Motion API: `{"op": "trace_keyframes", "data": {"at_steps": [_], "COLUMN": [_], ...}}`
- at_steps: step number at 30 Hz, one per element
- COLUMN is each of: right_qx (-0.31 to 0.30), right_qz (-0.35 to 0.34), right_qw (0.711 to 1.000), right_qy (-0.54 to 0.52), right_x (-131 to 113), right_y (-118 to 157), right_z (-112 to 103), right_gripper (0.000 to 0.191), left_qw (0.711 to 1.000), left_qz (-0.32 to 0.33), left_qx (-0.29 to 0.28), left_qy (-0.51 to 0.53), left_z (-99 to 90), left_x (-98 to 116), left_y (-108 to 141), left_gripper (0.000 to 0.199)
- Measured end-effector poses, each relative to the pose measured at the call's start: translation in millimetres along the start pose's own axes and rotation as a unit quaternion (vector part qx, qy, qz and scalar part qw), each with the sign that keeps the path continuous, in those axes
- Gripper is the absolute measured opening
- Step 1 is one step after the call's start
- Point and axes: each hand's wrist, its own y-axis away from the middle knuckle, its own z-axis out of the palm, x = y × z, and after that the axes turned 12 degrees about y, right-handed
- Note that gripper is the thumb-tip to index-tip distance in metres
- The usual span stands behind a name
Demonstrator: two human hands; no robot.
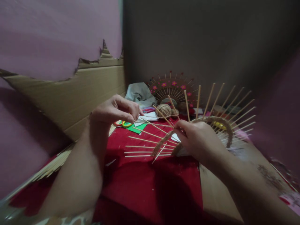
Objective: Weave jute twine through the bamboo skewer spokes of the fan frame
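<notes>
A half-round fan of thin wooden sticks, with a woven band of brown twine (161, 143) across them, stands over the red cloth. My right hand (199, 134) is closed on the fan near the top of the band, its thumb and fingers pinching around the sticks. To the left, my left hand (118, 109) pinches a thin strand of twine (154, 124) that runs over to the right fingertips. Several bare stick ends (140, 146) spread out beneath that strand. My right hand hides the middle of the fan.
Behind stand a finished-looking fan with pink flowers (173, 83), a ball of twine (164, 110) and a grey cloth (140, 93). Scissors with a yellow handle (127, 124) lie by green paper (138, 128). Cardboard (98, 87) leans on the left wall, above a bundle of sticks (51, 164).
</notes>
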Motion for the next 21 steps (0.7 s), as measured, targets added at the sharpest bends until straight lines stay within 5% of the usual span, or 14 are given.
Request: {"op": "trace_keyframes", "data": {"at_steps": [5,10,15,21], "right_qx": [0.000,-0.003,-0.015,-0.028], "right_qz": [0.008,0.005,-0.017,-0.028], "right_qw": [1.000,1.000,0.999,0.997], "right_qy": [0.005,0.028,0.042,0.064], "right_x": [2.0,1.9,0.5,-2.2], "right_y": [-0.8,-1.0,0.5,1.4], "right_z": [0.4,0.4,-1.9,-4.1], "right_gripper": [0.019,0.019,0.020,0.018], "left_qw": [0.993,0.966,0.942,0.909], "left_qz": [-0.110,-0.244,-0.270,-0.343], "left_qx": [0.016,-0.056,-0.168,-0.195], "left_qy": [-0.030,-0.068,-0.104,-0.133], "left_z": [-7.9,-5.0,10.6,36.8], "left_x": [-6.1,-28.0,-57.0,-73.0], "left_y": [0.9,-11.1,-25.5,-34.7], "left_gripper": [0.011,0.014,0.024,0.015]}}
